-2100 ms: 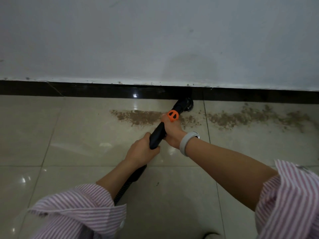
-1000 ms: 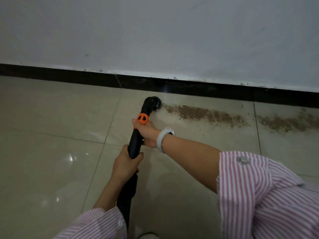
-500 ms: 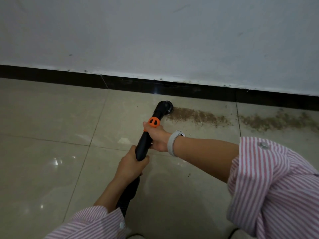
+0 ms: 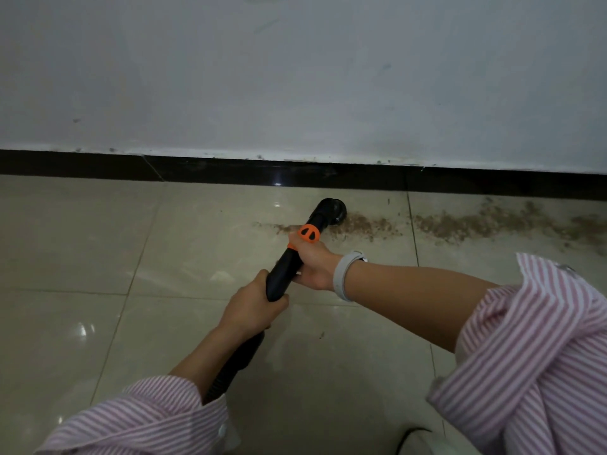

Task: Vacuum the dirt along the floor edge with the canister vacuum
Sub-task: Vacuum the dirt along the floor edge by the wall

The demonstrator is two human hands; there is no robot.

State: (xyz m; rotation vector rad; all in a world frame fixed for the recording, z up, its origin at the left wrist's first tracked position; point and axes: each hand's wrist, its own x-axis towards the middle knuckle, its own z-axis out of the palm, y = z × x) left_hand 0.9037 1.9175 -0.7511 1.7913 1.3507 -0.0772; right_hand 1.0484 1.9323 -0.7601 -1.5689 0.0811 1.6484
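Both hands grip the black vacuum wand (image 4: 285, 270): the left hand (image 4: 253, 307) is wrapped around its lower end, just above where the ribbed hose (image 4: 226, 372) runs down toward the striped sleeve (image 4: 147, 418), and the right hand (image 4: 312, 261) is curled around it higher up, right under the orange collar (image 4: 308, 233). The round nozzle (image 4: 330, 211) sits on the tile floor (image 4: 82, 257) close to the black baseboard (image 4: 98, 167), planted in the brown dirt (image 4: 460, 224) strip. Half a second ago the nozzle stood at the left tip of that strip; now it is further right along it, with only a thin smear of dirt (image 4: 272, 226) left of it (a second ago the strip ran unbroken from the nozzle). The thicker trail stretches right, across the tile joint toward the frame edge. A pale wristband (image 4: 341, 277) circles the right wrist.
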